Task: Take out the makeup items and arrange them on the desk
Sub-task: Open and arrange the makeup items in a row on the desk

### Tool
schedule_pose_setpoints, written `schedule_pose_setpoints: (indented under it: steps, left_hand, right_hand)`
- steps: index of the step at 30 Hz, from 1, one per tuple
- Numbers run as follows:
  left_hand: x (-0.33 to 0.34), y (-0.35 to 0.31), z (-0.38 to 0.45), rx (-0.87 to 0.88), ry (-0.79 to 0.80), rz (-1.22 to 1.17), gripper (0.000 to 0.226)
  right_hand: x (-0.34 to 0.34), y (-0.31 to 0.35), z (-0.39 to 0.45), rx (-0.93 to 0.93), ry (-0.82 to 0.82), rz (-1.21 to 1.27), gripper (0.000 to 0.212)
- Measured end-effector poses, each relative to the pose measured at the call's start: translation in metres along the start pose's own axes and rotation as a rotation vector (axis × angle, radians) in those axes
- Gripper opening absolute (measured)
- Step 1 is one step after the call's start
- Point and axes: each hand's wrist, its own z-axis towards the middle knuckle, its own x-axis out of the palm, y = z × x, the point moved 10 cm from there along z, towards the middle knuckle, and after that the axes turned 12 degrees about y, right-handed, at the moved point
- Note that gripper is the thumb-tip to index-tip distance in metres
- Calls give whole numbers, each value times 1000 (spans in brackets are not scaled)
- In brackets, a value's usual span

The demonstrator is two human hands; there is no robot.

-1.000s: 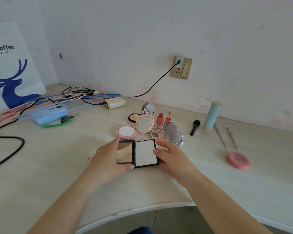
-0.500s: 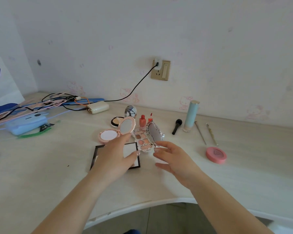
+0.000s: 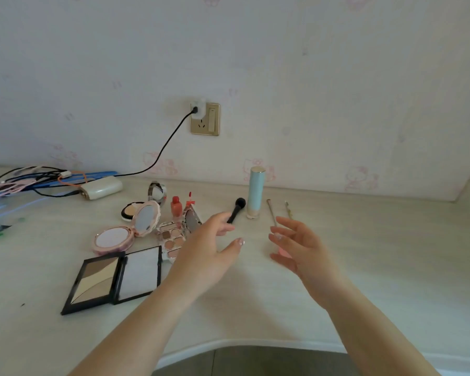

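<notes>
Makeup lies spread on the pale desk (image 3: 391, 267). A black square palette (image 3: 111, 278) lies open at the left front, with an open pink round compact (image 3: 128, 232) and an open ornate eyeshadow palette (image 3: 174, 234) behind it. Farther back are a round powder pan (image 3: 130, 211), a small red bottle (image 3: 175, 205), a black brush (image 3: 236, 208), an upright light-blue tube (image 3: 255, 195) and two thin sticks (image 3: 272, 214). My left hand (image 3: 209, 248) and my right hand (image 3: 299, 245) hover over the desk with fingers spread, holding nothing. A pink item (image 3: 282, 251) is mostly hidden behind my right hand.
A tangle of cables (image 3: 33, 179) and a cream power bank (image 3: 101, 188) lie at the back left. A black cord (image 3: 163, 150) runs up to the wall socket (image 3: 204, 119). The desk's curved front edge (image 3: 255, 344) is near my forearms.
Both hands have let go of the black square palette, which now lies open on the desk. They moved right and lifted, fingers spread. The view has shifted right.
</notes>
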Motion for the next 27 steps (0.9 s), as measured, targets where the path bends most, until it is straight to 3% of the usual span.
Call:
schedule_pose_setpoints:
  steps: [6,11,20,23,27]
  left_hand:
    - [33,-16,32,2,50,11,53]
    - [26,-17,99,-63,123,348,35]
    - [31,37,165,-330,313,858,29]
    - [42,50,173,-367,349,919,22]
    - [47,55,188,-350,347,896,17]
  right_hand:
    - [-47,0,12,10,-66,-83,30]
    - [-77,7,50,44,-115,-291,33]
    - [-71,11,125,164,-46,-1000,53]
    - [-64,-2,149,260,-1,-1218,56]
    - [-59,-14,171,341,-2,-1378,44]
